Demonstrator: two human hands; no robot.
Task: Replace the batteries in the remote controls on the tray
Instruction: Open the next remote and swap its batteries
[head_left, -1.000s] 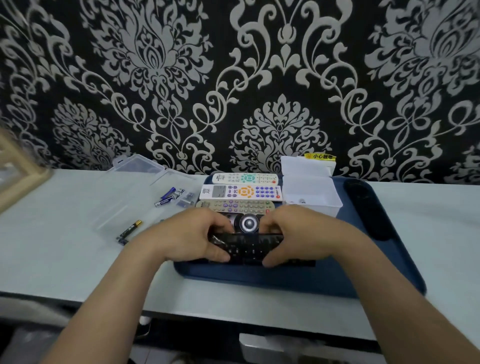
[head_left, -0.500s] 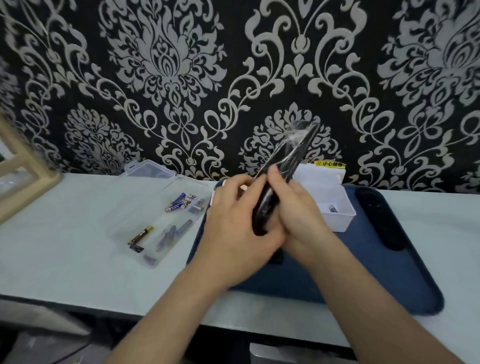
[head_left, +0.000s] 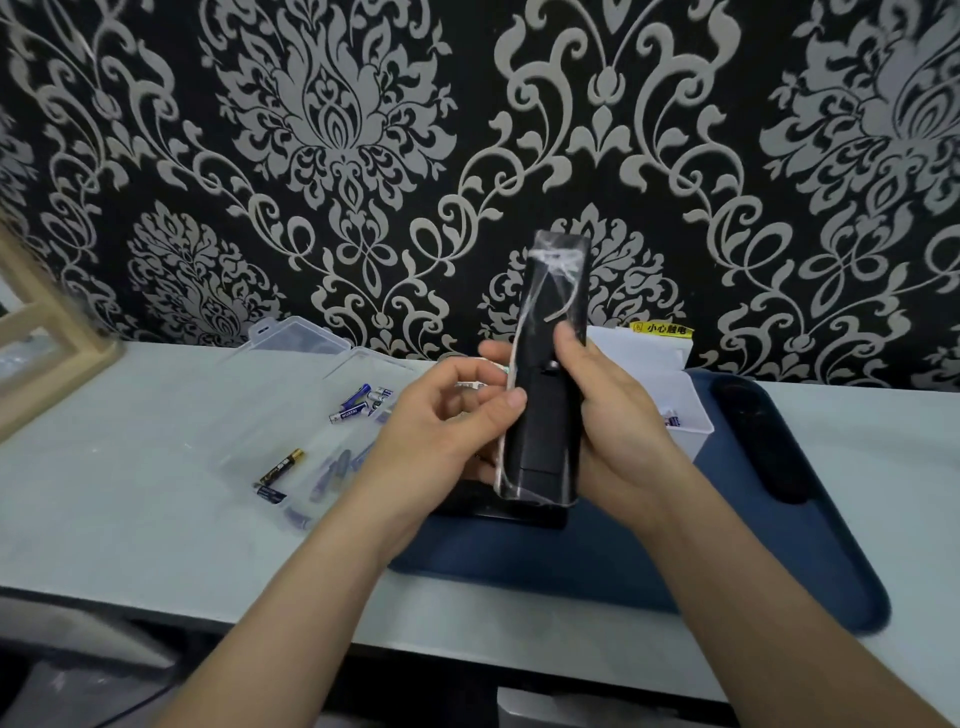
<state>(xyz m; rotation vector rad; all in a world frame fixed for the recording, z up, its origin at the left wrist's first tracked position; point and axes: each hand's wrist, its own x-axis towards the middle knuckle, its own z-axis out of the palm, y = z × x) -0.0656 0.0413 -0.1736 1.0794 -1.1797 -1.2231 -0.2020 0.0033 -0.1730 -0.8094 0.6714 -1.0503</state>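
Right hand clamped round black remote, plastic-wrapped, upright above blue tray.
Left hand pinching its left edge, thumb in front; loose batteries in clear box on bench, left; white tub on tray behind right hand.

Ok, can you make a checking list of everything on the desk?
Surface: pale table, blue tray on it.
Job's things: wrapped black remote held upright; another black remote on tray; batteries in clear box.
Clutter: white box on tray.
Hands: right hand grips wrapped black remote; left hand pinches its edge.
Cables: nothing seen.
Surroundings: patterned wallpaper, wooden frame at left.
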